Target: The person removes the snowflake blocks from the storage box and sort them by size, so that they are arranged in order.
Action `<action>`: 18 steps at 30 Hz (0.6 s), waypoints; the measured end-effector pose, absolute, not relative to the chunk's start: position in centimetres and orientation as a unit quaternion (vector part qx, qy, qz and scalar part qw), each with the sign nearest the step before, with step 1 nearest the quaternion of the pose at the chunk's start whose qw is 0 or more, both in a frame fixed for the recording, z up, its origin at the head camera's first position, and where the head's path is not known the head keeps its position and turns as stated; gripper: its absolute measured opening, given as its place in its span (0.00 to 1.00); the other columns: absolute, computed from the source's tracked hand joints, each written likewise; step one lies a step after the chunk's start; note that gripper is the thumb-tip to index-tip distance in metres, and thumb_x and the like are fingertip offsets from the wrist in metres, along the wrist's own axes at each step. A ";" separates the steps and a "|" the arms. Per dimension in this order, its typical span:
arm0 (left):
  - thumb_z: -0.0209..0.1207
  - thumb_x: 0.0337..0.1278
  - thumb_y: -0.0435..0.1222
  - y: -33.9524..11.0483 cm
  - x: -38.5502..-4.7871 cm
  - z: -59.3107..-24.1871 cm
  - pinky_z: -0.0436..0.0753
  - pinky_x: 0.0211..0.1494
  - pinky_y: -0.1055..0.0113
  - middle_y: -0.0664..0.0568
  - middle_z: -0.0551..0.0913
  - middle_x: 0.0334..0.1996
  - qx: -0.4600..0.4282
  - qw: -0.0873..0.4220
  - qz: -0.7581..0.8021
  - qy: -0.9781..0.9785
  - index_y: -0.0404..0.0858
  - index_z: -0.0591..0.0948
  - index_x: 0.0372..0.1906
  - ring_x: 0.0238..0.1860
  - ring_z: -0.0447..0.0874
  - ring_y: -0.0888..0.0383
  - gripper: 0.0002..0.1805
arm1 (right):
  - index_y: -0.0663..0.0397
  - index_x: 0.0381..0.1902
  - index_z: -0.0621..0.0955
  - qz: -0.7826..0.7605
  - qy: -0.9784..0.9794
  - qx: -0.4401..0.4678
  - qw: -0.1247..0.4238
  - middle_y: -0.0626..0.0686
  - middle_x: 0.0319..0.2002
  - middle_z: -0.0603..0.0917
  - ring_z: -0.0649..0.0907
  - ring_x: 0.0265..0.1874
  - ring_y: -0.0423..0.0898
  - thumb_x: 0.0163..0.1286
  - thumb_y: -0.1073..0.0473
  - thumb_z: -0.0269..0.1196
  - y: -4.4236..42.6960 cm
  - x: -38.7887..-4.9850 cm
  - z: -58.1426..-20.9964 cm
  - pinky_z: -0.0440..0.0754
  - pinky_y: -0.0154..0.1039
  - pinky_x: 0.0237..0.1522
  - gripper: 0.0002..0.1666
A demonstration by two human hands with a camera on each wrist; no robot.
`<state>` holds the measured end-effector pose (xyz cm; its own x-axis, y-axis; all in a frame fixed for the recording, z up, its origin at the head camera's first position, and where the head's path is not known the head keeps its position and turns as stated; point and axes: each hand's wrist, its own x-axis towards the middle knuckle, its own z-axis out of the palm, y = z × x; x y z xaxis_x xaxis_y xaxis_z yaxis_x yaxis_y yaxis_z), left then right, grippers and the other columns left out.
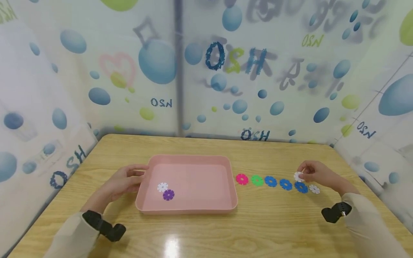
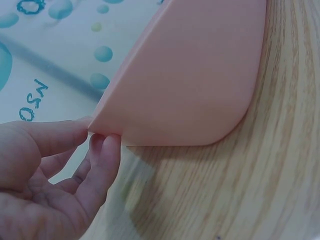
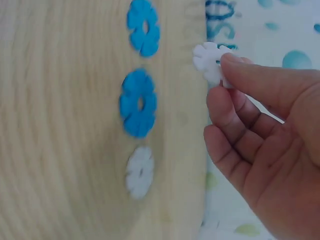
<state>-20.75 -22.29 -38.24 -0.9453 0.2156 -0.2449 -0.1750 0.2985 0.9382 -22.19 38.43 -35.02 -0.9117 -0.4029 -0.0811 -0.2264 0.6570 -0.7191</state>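
Note:
At the pink tray's (image 1: 193, 208) left side is my left hand (image 1: 124, 181), pinching the rim between thumb and fingers; the left wrist view shows the grip at the tray's rim (image 2: 107, 112). A white notched plastic disc (image 3: 206, 61) is pinched between thumb and fingers of my right hand (image 1: 319, 174), raised over the right end of a row on the table. That row runs pink disc (image 1: 242, 179), green disc (image 1: 257, 180), three blue discs (image 1: 270, 181), and a white disc (image 1: 314, 189). Inside the tray lie another white disc (image 1: 162, 187) and a purple disc (image 1: 168, 195).
The wooden table (image 1: 258, 229) carries the tray left of centre and the row of discs to its right. A patterned curtain (image 1: 206, 89) stands along the table's back edge and both sides.

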 end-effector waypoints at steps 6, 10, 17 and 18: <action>0.53 0.63 0.33 -22.4 -20.6 -38.5 0.79 0.48 0.60 0.29 0.62 0.58 0.010 0.169 0.595 0.786 0.29 0.61 0.65 0.48 0.76 0.50 0.27 | 0.72 0.42 0.70 -0.360 0.921 -0.100 0.109 0.55 0.27 0.74 0.76 0.25 0.46 0.67 0.64 0.56 41.0 -21.2 -36.5 0.80 0.39 0.31 0.13; 0.52 0.63 0.32 -22.5 -20.5 -38.5 0.80 0.47 0.60 0.29 0.63 0.58 0.014 0.172 0.600 0.781 0.29 0.60 0.65 0.47 0.77 0.51 0.27 | 0.73 0.43 0.69 -0.345 0.932 -0.064 0.092 0.54 0.28 0.73 0.75 0.26 0.43 0.68 0.65 0.55 42.6 -20.7 -37.2 0.80 0.36 0.31 0.13; 0.52 0.63 0.33 -22.8 -20.8 -38.3 0.80 0.47 0.61 0.29 0.63 0.58 0.029 0.163 0.594 0.787 0.30 0.60 0.65 0.47 0.77 0.52 0.28 | 0.77 0.45 0.67 -0.351 0.930 -0.006 0.106 0.53 0.30 0.75 0.75 0.26 0.40 0.68 0.62 0.54 44.9 -20.4 -37.7 0.79 0.33 0.29 0.19; 0.52 0.63 0.33 -22.8 -20.8 -38.3 0.80 0.47 0.61 0.29 0.63 0.58 0.028 0.164 0.593 0.788 0.30 0.60 0.65 0.47 0.77 0.52 0.28 | 0.77 0.46 0.67 -0.350 0.930 0.002 0.109 0.52 0.31 0.76 0.75 0.26 0.40 0.68 0.61 0.55 45.2 -20.4 -37.8 0.78 0.33 0.29 0.20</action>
